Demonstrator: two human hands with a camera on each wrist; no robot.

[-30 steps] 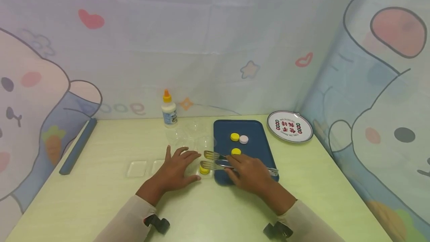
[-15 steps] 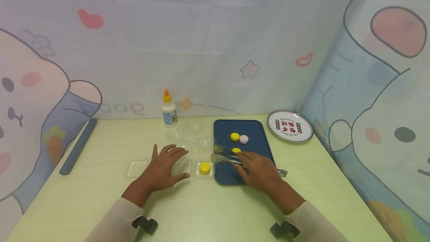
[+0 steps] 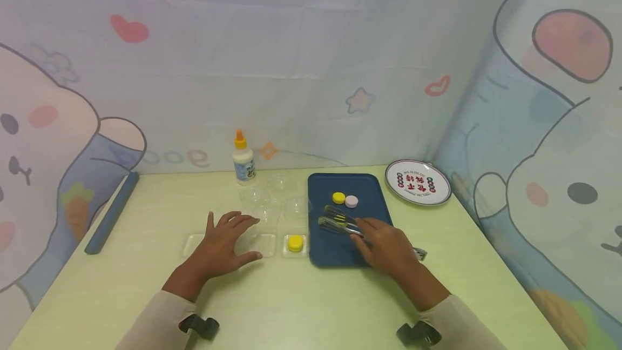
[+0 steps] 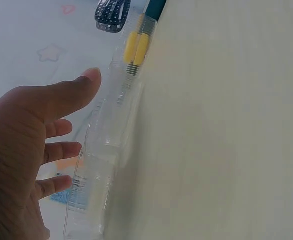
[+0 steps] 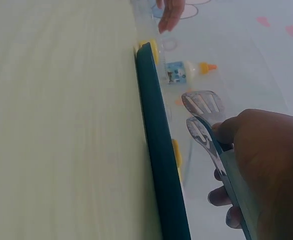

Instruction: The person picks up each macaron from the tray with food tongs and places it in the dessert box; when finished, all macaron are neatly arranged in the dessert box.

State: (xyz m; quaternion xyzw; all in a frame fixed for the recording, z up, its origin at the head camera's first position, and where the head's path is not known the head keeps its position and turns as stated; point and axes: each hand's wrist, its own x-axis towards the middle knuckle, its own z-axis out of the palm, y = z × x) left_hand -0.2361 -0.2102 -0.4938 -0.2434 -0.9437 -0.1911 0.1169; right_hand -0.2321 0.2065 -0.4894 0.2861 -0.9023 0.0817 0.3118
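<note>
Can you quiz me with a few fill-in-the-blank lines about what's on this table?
The right hand holds metal ____ over the blue tray.
The cap in the small clear dish beside the tray is ____.
Next to the yellow cap at the tray's far end lies a ____ cap.
The left hand rests ____ on the table.

Missing words: tongs; yellow; pink; flat
</note>
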